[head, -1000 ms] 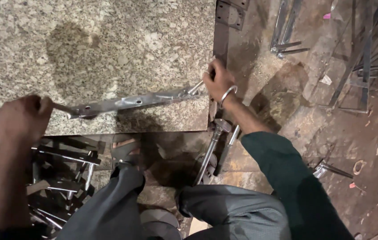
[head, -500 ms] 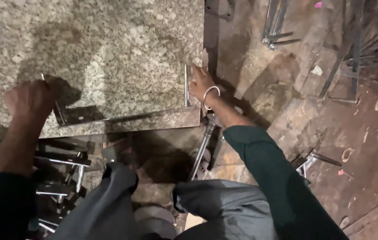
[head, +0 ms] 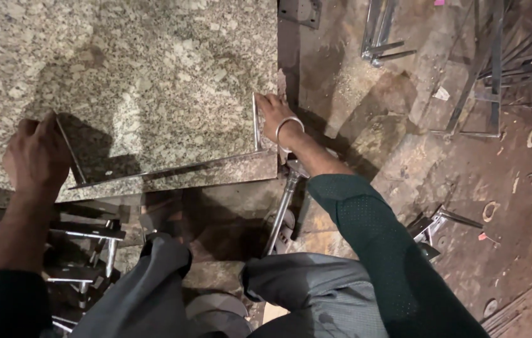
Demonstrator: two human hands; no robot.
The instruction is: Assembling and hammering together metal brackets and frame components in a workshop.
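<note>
Bracket [head: 172, 169] now upright between hands

A speckled granite slab [head: 153, 69] carries a U-shaped metal bracket [head: 166, 170] — lying along its near edge.

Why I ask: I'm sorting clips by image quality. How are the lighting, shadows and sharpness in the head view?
Head view: warm, dim light; the granite slab shows a pale sheen near its middle; a dark shadow falls beside the left hand along the metal frame; the right hand is reasonably sharp; the lower corners fall into darkness; the floor scrap looks murky.
</note>
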